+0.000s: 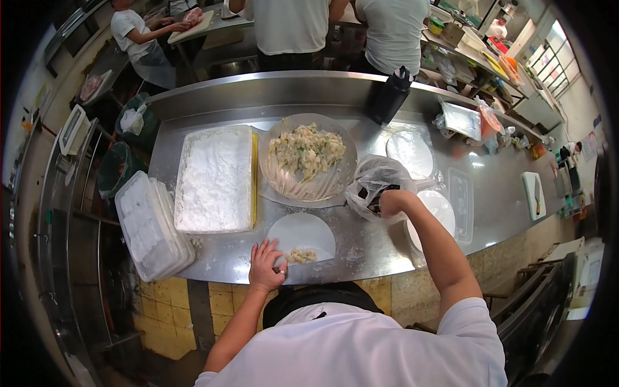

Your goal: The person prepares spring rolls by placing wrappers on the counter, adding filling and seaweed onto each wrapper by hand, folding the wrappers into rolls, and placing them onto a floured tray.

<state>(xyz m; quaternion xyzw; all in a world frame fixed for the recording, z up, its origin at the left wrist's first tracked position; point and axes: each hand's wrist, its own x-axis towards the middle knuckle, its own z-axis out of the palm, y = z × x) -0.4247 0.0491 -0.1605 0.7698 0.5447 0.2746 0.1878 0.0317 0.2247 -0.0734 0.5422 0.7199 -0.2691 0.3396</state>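
steel counter [361, 248], floury | left hand [266, 263] flat on wrapper [303, 233] | right hand [391, 202] in plastic bag [374, 177], grip unclear

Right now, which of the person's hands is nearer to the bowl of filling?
Right. The right hand is in the plastic bag beside the bowl of filling; the left hand rests on the round wrapper, nearer the counter's front edge.
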